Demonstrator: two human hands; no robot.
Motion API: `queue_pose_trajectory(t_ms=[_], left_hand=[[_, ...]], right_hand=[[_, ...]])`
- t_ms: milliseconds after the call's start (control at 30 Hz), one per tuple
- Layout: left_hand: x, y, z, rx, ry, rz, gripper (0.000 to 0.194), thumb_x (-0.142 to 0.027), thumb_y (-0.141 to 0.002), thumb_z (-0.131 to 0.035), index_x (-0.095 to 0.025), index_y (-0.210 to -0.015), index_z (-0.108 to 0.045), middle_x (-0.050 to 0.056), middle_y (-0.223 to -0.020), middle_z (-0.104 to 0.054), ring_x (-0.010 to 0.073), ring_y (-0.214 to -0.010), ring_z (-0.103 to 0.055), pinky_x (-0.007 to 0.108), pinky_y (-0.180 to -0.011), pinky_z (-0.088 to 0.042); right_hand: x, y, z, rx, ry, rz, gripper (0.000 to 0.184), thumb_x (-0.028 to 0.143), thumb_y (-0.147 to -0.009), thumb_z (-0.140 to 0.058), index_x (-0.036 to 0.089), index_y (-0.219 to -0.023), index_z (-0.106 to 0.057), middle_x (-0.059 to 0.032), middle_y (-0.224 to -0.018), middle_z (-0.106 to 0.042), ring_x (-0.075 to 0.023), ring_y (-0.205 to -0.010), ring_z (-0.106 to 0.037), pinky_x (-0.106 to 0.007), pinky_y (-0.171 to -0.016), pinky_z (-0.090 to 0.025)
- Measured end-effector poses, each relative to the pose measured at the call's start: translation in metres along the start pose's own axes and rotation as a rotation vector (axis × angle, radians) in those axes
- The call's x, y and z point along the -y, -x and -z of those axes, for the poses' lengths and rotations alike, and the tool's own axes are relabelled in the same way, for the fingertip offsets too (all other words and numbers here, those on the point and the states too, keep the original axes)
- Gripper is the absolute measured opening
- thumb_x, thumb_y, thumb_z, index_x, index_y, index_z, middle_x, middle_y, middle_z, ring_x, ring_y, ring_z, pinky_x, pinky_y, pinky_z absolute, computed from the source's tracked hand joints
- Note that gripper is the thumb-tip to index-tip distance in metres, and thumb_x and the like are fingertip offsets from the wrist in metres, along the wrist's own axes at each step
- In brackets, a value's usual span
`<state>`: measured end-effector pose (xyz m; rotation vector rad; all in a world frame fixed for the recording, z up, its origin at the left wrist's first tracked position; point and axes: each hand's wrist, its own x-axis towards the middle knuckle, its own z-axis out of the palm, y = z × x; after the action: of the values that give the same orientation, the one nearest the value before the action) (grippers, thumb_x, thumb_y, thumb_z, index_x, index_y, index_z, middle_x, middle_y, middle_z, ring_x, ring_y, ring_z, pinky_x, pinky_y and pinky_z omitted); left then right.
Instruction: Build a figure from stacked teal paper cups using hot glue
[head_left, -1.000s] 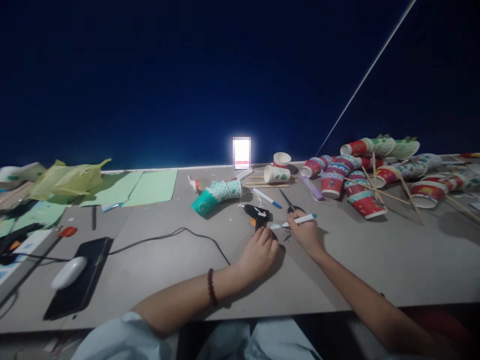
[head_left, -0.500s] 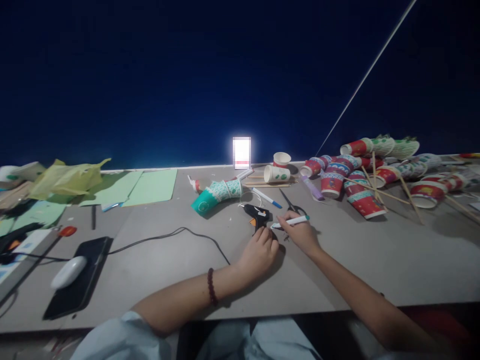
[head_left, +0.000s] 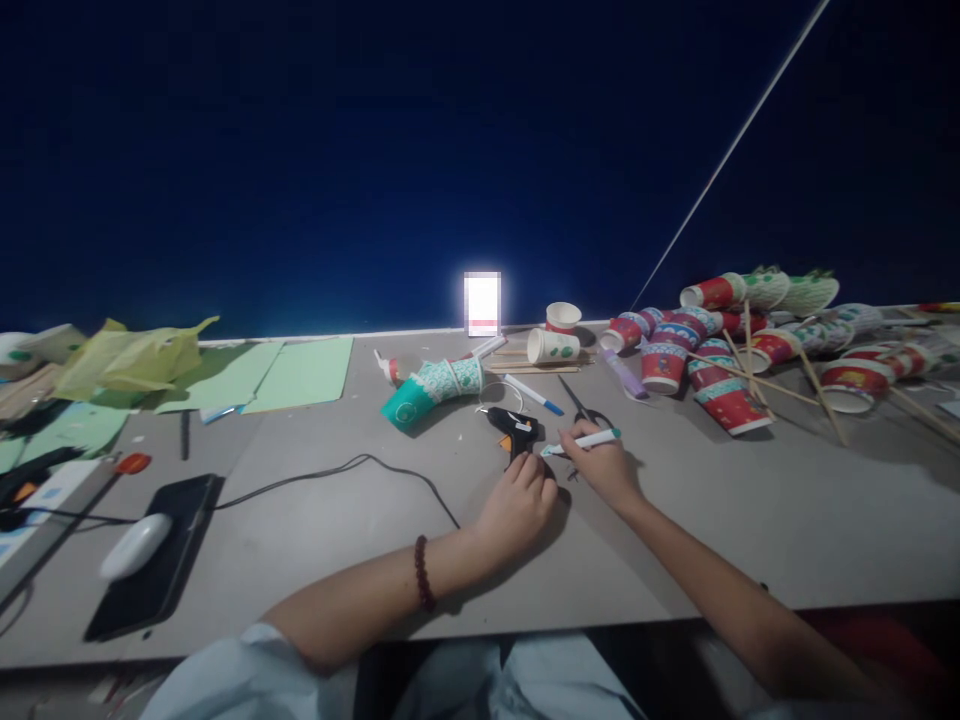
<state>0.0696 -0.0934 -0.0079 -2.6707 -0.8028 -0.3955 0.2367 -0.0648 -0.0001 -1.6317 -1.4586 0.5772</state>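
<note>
A white marker pen with a green end (head_left: 592, 440) is pinched in my right hand (head_left: 604, 470), its tip pointing left towards my other hand. My left hand (head_left: 521, 500) rests on the table with its fingers curled in; whatever they hold, if anything, is hidden. Just beyond it lies a black and orange glue gun (head_left: 513, 426). Behind my right hand is a pair of dark scissors (head_left: 583, 405), partly covered. A white pen with a blue cap (head_left: 534, 394) lies past the glue gun. Joined green and white paper cups (head_left: 435, 392) lie further left.
Several chains of red and white paper cups (head_left: 667, 360) with wooden sticks lie at the right. White cups (head_left: 553, 346) are at the back. On the left are green paper sheets (head_left: 300, 376), a cable (head_left: 315, 472), a phone (head_left: 154, 575), a white case (head_left: 136, 547) and a power strip (head_left: 56, 505).
Almost nothing differs. The marker's tip and my right hand have shifted very slightly; my left hand stays in place.
</note>
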Motion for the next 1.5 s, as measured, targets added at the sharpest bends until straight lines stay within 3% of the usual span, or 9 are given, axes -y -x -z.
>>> queue_pose_trajectory(t_ms=[567,800,1500], left_hand=[[0.001,-0.001,0.008,0.057,0.079,0.007,0.012,-0.017,-0.089,-0.046,-0.013,-0.085,-0.057,0.012,-0.088,-0.062,0.0254,-0.097,-0.057,0.043,-0.094,-0.042],[0.0,-0.002,0.008,0.022,0.077,-0.002,0.011,-0.016,-0.087,-0.047,-0.014,-0.082,-0.057,0.009,-0.08,-0.061,0.0255,-0.096,-0.058,0.043,-0.094,-0.043],[0.0,-0.001,0.004,0.006,0.045,0.005,0.012,-0.018,-0.088,-0.047,-0.014,-0.083,-0.057,0.011,-0.086,-0.064,0.026,-0.096,-0.058,0.043,-0.093,-0.043]], right_hand=[[-0.012,-0.002,0.003,-0.148,0.028,-0.024,0.035,0.05,-0.076,-0.052,0.023,-0.053,-0.047,0.0025,-0.046,-0.048,-0.0144,-0.048,-0.045,-0.025,-0.047,-0.033],[-0.004,-0.001,0.003,-0.035,-0.032,0.006,0.039,0.054,-0.078,-0.055,0.023,-0.055,-0.048,0.002,-0.049,-0.053,-0.0146,-0.048,-0.047,-0.026,-0.05,-0.037],[-0.001,-0.001,0.002,-0.025,-0.008,-0.024,0.039,0.054,-0.077,-0.054,0.023,-0.054,-0.048,0.0024,-0.048,-0.051,-0.014,-0.047,-0.046,-0.026,-0.048,-0.035]])
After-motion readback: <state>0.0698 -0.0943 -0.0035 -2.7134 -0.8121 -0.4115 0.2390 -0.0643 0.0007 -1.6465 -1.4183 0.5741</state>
